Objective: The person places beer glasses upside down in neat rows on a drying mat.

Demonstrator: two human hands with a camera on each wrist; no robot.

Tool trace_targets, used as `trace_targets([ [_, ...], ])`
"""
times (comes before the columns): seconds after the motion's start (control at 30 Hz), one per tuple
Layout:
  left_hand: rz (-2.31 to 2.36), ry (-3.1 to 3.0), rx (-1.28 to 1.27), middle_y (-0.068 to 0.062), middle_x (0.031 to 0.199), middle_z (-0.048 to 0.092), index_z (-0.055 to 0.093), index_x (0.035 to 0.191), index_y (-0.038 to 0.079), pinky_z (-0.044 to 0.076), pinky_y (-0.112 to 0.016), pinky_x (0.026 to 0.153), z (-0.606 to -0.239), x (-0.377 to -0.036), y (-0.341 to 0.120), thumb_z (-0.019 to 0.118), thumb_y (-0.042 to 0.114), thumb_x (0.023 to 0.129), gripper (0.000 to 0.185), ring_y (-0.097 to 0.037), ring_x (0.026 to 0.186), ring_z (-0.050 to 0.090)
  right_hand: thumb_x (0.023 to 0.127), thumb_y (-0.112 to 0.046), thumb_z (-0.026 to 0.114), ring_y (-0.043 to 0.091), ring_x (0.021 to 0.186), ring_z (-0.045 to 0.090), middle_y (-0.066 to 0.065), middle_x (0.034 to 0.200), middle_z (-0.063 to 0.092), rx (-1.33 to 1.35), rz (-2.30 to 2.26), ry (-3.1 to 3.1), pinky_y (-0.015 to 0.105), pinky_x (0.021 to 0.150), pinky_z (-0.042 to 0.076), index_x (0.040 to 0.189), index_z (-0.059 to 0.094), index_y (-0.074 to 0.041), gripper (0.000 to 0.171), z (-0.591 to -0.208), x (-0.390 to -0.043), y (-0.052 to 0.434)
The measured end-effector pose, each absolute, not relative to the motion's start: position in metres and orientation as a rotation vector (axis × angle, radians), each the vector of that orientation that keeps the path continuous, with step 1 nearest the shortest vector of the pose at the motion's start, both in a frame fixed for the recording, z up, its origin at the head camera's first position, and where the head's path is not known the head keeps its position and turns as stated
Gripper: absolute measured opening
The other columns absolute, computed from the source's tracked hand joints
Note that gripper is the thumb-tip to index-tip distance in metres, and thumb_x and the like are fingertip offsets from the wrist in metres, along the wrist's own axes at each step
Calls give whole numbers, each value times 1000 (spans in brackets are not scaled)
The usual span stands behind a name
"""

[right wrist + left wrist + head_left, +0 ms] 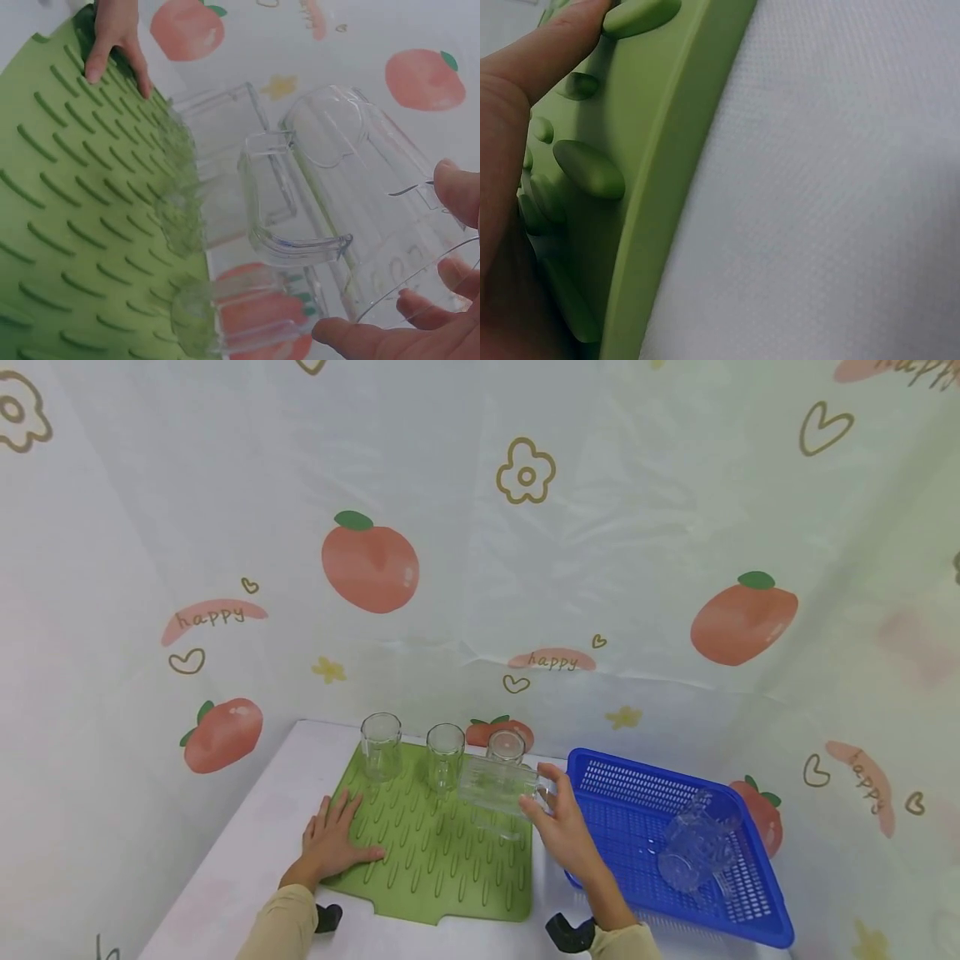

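**Holding one clear mug on its side over the mat**

Gripping: my right hand [564,827] has its fingers curled round a clear plastic mug [498,787], just right of the frame's centre in the head view. The mug lies tipped on its side, long axis running left to right, its far end pointing toward the left of the frame, its near end in my fingers [457,191]. It hangs above the right edge of the green draining mat [442,860], not resting on it as far as I can tell.

Item, appearance: transparent, ribbed body, squared handle [289,199] facing the wrist camera; the mat's ridges show through the wall.

Item, other hand: my left hand [330,843] lies flat with fingers spread on the lower left part of the mat, pressing it to the white table [247,860]. It is well apart from the mug; the right hand is the nearer one.

Item, surroundings: three clear glasses [381,745] stand upright in a row along the mat's far edge, directly behind the held mug. A blue basket [607,772] sits just right of the mat with more clear mugs [693,847] lying in it.
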State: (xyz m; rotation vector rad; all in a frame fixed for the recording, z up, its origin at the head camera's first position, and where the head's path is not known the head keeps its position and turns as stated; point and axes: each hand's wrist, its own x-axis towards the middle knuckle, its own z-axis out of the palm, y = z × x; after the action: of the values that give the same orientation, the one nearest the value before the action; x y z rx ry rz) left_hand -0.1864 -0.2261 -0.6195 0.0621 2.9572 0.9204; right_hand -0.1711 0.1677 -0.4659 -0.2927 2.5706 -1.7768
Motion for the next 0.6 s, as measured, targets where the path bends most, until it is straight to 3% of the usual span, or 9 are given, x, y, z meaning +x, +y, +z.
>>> trace_targets([
  [0.3, 904, 2891, 33, -26, 169, 10, 27, 160, 4, 5, -78, 116, -603, -185, -222, 84, 64, 68, 123, -56, 153, -2, 104, -27, 60, 57, 148, 31, 21, 164, 22, -315, -1805, 2507, 66, 113, 40, 155, 27, -11, 62, -471, -173, 150],
  [0.6, 944, 2889, 36, -25, 169, 12, 28, 159, 5, 5, -78, 116, -604, -182, -222, 84, 66, 67, 124, -56, 153, -1, 104, -27, 60, 58, 143, 38, 25, 161, 27, -351, -1868, 2431, 59, 109, 48, 155, 26, -8, 64, -483, -168, 132],
])
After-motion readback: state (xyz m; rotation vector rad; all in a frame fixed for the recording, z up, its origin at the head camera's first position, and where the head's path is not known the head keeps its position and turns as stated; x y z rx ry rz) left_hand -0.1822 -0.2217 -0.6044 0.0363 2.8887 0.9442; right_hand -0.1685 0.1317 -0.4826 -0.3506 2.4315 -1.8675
